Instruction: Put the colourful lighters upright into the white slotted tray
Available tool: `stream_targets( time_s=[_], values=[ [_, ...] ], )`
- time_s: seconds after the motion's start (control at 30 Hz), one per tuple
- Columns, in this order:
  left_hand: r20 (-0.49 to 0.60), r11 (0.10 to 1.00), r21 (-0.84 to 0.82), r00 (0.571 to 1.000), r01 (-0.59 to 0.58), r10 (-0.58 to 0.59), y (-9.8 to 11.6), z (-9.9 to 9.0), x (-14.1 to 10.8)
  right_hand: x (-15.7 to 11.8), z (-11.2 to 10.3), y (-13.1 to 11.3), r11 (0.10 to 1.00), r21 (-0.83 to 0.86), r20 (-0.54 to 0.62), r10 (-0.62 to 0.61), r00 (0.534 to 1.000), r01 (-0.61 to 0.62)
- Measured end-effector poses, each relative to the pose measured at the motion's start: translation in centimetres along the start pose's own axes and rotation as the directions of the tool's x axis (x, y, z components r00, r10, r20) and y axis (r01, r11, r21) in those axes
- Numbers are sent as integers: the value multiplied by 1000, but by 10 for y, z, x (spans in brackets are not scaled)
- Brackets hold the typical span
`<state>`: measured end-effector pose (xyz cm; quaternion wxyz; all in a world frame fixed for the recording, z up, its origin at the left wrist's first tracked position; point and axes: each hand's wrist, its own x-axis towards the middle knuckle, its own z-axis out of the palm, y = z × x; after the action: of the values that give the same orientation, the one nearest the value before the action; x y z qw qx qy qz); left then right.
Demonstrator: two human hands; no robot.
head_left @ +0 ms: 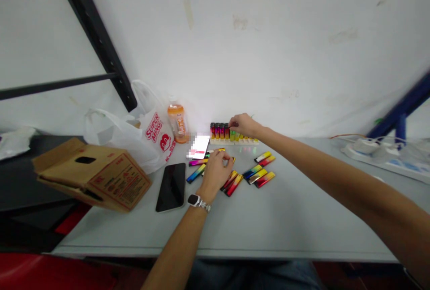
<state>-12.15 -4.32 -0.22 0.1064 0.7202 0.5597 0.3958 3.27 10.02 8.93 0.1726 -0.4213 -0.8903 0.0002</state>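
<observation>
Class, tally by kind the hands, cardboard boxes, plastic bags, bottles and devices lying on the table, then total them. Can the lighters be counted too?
Hands: 2 (left hand, right hand)
Cardboard box: 1
Plastic bag: 1
Bottle: 1
Devices: 2 (dark screen, bright screen)
Total: 7
Lighters: left out; hands partly block the view.

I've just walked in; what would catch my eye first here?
Probably the brightly coloured lighters lying loose on the table around the left hand, and the upright row near the wall, where the right hand is. Next, the cardboard box at the left, with a white plastic bag and orange bottle beyond it.
</observation>
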Motion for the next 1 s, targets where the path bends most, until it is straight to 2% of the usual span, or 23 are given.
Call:
stream_targets(
  time_s=[0.2,0.37,0.5,0.57,0.67,0.8,0.9,1.0],
  values=[
    [141,983,180,988,34,-60,6,-6,-2,7,12,0,996,-83,35,12,999,-9],
    [115,942,331,988,58,-102,10,-6,-3,3,18,0,992,-107,12,61,998,-60],
    [95,916,401,993,31,-75,10,-2,-3,-7,24,-1,986,-166,-76,-2,997,-10],
    [82,916,401,995,15,-52,10,1,-3,-12,27,-1,985,-172,-140,-33,990,9],
    [61,927,374,997,14,-40,8,5,-2,-21,29,-4,986,-163,-235,-15,972,-24],
    [42,957,290,999,12,-25,7,7,0,-46,32,-16,998,-54,-305,11,952,-28],
    [26,977,214,1000,-12,7,10,4,4,-75,35,-28,998,67,-278,18,960,0],
    [13,997,72,1000,-16,15,15,2,6,-104,38,-38,977,209,-194,5,981,36]
  ],
)
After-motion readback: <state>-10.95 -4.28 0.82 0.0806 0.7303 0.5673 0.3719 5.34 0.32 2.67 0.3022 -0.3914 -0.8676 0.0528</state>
